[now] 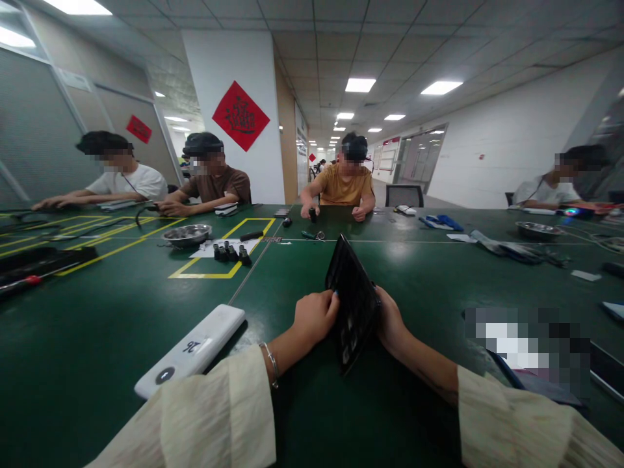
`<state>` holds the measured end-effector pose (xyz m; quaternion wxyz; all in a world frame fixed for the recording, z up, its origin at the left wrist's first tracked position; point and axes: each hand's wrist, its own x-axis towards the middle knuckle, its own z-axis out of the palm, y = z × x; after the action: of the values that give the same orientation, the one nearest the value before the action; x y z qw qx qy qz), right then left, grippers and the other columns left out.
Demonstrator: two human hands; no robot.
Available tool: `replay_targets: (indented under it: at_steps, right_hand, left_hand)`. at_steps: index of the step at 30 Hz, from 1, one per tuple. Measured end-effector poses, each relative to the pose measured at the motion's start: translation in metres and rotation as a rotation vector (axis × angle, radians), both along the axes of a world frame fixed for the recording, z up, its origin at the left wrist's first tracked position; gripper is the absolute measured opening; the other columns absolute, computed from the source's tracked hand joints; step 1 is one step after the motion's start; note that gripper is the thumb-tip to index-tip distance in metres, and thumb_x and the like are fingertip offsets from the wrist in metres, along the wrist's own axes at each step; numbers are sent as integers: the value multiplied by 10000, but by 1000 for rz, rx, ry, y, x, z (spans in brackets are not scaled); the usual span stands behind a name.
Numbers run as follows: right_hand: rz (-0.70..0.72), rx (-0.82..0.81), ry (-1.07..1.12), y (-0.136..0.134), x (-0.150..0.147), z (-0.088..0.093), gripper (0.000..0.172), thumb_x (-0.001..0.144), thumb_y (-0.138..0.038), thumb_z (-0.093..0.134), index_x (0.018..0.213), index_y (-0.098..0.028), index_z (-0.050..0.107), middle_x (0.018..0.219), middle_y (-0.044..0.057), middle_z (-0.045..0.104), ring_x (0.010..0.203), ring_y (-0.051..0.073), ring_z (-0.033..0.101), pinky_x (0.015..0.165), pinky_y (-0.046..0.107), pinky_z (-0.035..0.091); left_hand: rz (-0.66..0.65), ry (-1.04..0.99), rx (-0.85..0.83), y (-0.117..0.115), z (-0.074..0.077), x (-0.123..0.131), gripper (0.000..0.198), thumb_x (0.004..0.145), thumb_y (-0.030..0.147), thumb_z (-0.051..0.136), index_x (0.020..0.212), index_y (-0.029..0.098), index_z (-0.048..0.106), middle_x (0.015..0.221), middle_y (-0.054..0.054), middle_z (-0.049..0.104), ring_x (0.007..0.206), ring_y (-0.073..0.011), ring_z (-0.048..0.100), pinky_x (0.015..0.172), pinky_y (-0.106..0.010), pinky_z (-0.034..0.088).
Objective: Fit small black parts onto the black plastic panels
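Holding black panel [357, 305] on edge over green table [419, 273]. Grasping its right side with right hand [390, 320]; curling left hand [314, 317] at left side, cannot tell if pinching. Probably stiff, fairly light, slick, easily scratched; best taken by opposite edges.

One dark flat panel [358, 305], one long white device [209, 338], two metal bowls [181, 242], four people [347, 187] across table [277, 279].

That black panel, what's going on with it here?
A person's right hand holds the black panel by its side, tilted up, while the left hand touches its face. Whether its lower edge rests on the green table is hard to tell. A white device lies on the table to the left.
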<state>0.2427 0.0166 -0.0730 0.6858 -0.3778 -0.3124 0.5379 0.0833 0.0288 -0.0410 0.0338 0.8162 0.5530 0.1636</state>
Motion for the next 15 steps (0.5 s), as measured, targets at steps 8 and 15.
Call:
replay_targets:
  at_steps: [8,15]
  right_hand:
    - [8,-6,-3,-4,-1,5,142,662,-326,620,745,-215,592,613,-29,606,575,151,547,494,254,408]
    - [-4,20,-41,-2,-1,3,128,676,-344,606,721,-223,601,594,-24,590,576,161,541,488,264,400]
  left_hand:
    - [-10,0,-26,2,-5,0,605,934,429,122,746,180,640,757,-71,673,731,-198,633,587,-276,347]
    - [-15,10,-38,1,-3,0,594,937,404,115,779,178,641,775,-78,674,738,-202,633,616,-281,379]
